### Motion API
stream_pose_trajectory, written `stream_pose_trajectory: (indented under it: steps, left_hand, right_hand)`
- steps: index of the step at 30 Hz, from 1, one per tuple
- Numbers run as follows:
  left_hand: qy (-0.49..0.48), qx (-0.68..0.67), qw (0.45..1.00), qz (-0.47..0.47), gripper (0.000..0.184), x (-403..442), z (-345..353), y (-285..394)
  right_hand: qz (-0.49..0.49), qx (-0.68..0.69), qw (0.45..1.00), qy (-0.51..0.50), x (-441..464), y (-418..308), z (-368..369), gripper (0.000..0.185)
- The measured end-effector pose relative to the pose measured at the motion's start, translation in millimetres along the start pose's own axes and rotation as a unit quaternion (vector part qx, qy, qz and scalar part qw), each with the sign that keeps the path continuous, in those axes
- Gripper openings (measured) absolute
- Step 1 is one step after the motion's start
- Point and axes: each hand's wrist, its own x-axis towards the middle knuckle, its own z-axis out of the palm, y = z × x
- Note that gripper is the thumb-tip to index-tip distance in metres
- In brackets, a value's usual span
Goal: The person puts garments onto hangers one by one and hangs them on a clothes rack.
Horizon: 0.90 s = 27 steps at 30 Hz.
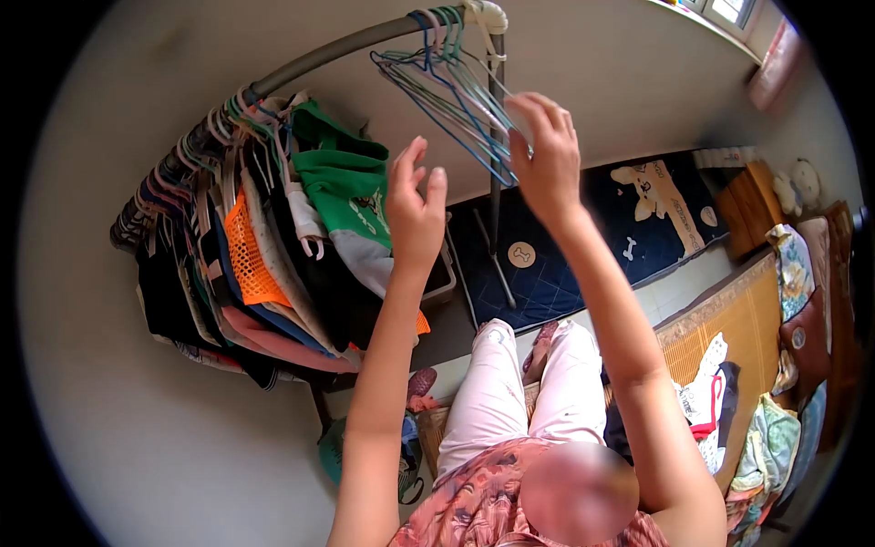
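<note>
A bunch of empty clothes hangers [447, 87], blue, green, white and pink, hangs near the right end of a metal clothes rail [337, 56]. My right hand [550, 150] is at their right ends, fingers curved round with the thumb apart below; the exact contact is partly hidden. To the left, my left hand [416, 205] is raised with its fingers apart and holds nothing. It is nearest to a green hooded sweatshirt [339, 169] hanging on the rail, and part of the sweatshirt lies behind it.
Many garments [228, 273] crowd the rail's left part, including an orange mesh piece [251, 251]. A dark blue patterned mat [583, 246] lies beyond the rail's upright post [494, 210]. On my right, folded clothes [706, 401] lie on a bed with a woven mat [729, 319].
</note>
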Motion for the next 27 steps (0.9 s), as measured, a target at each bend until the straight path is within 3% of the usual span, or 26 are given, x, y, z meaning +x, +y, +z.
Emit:
stream_pose_trajectory:
  steps: [3, 4, 7, 10, 13, 16, 18, 20, 24, 27]
  left_hand:
    - [-0.009, -0.005, 0.998, -0.058, 0.044, 23, 40, -11]
    - [0.003, 0.015, 0.999, -0.050, 0.045, 31, 51, -16]
    - [-0.023, 0.001, 0.995, -0.096, 0.039, 49, 70, -23]
    - [-0.043, 0.024, 0.994, -0.102, 0.030, 55, 77, -21]
    - [-0.046, 0.000, 0.999, -0.009, 0.032, 58, 76, -17]
    - [-0.101, 0.016, 0.995, -0.012, 0.025, 64, 76, -15]
    - [-0.097, -0.062, 0.993, -0.014, 0.027, 65, 81, -25]
    - [-0.102, -0.136, 0.985, -0.035, 0.029, 64, 80, -28]
    - [-0.016, -0.151, 0.980, -0.127, 0.030, 49, 75, -19]
    - [-0.019, -0.171, 0.979, -0.109, 0.029, 49, 70, -13]
  right_hand:
    - [0.145, 0.059, 0.982, -0.110, 1, 45, 15, 0.037]
    - [0.239, 0.169, 0.939, -0.179, 4, 45, 13, 0.044]
    - [0.267, 0.226, 0.917, -0.190, -1, 40, 22, 0.046]
    - [0.323, 0.350, 0.853, -0.216, -1, 25, 21, 0.036]
    - [0.277, 0.312, 0.897, -0.144, -3, 13, 24, 0.034]
    - [0.254, 0.268, 0.926, -0.082, -6, 11, 25, 0.033]
    - [0.248, 0.251, 0.933, -0.067, -7, 12, 27, 0.033]
    - [0.261, 0.244, 0.929, -0.097, -8, 14, 26, 0.036]
    - [0.262, 0.231, 0.928, -0.130, -8, 17, 23, 0.040]
    - [0.268, 0.244, 0.920, -0.151, -8, 15, 19, 0.041]
